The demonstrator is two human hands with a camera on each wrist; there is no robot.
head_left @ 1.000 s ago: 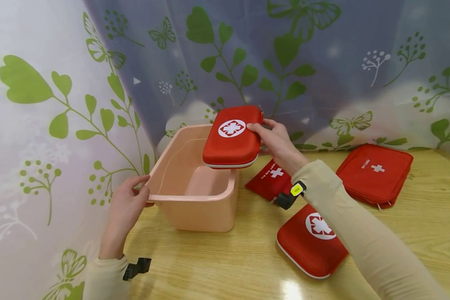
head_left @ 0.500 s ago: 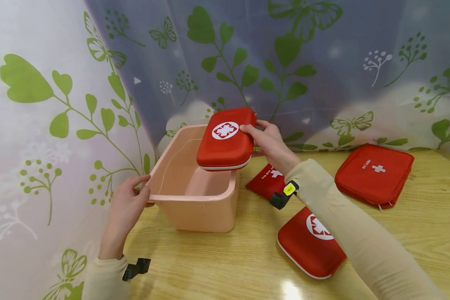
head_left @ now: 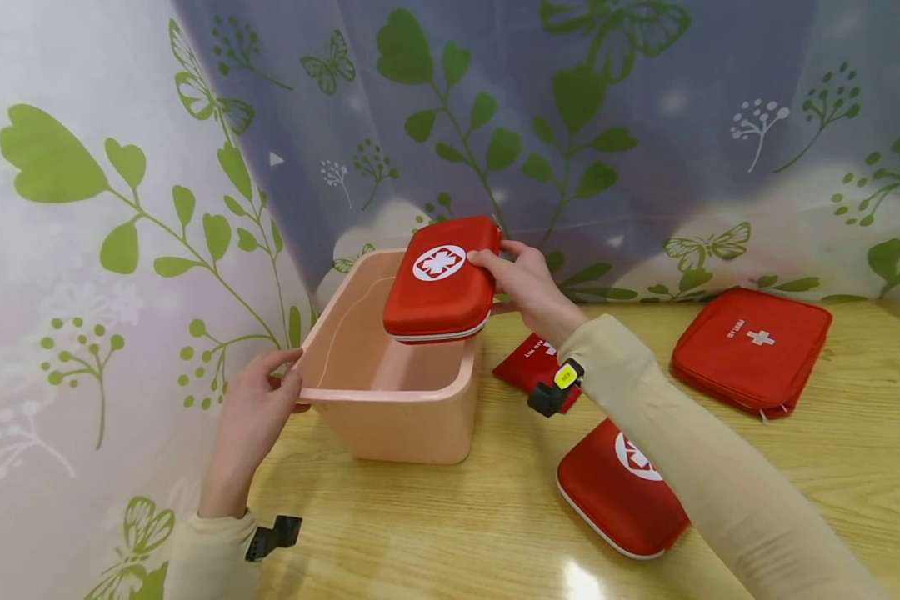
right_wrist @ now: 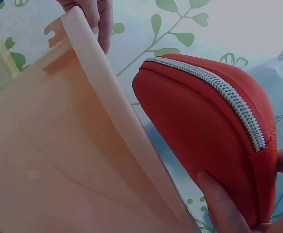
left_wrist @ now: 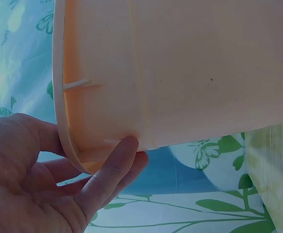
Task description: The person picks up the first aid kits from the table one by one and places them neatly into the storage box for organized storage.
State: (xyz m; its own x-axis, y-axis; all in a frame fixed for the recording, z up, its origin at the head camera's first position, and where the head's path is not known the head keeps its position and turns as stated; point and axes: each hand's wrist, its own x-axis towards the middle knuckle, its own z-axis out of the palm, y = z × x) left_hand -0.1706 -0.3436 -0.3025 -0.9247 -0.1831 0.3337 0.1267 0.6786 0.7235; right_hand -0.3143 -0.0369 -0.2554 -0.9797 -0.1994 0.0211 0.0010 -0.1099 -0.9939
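Note:
My right hand [head_left: 528,283] grips the right edge of a red first aid case [head_left: 438,287], thumb on top beside its white cross emblem. The case hangs tilted over the right part of a pink plastic bin [head_left: 390,425]. In the right wrist view the case [right_wrist: 204,111] shows a white zipper and sits just past the bin's rim [right_wrist: 115,111]. At the bin's near left corner my left hand [head_left: 255,417] pinches the rim. From the left wrist view, the fingers of that hand [left_wrist: 59,174] wrap around the rim corner, against the bin's outer wall.
A small red first aid pouch [head_left: 525,367] lies right of the bin, partly under my right wrist. Nearer, a second hard red case [head_left: 615,492] is partly covered by my forearm. A flat red first aid bag [head_left: 757,350] lies farther right. A patterned curtain [head_left: 645,167] stands behind.
My right hand has moved left and slightly down with the red first aid case, bringing it farther over the bin. My left hand stays on the rim.

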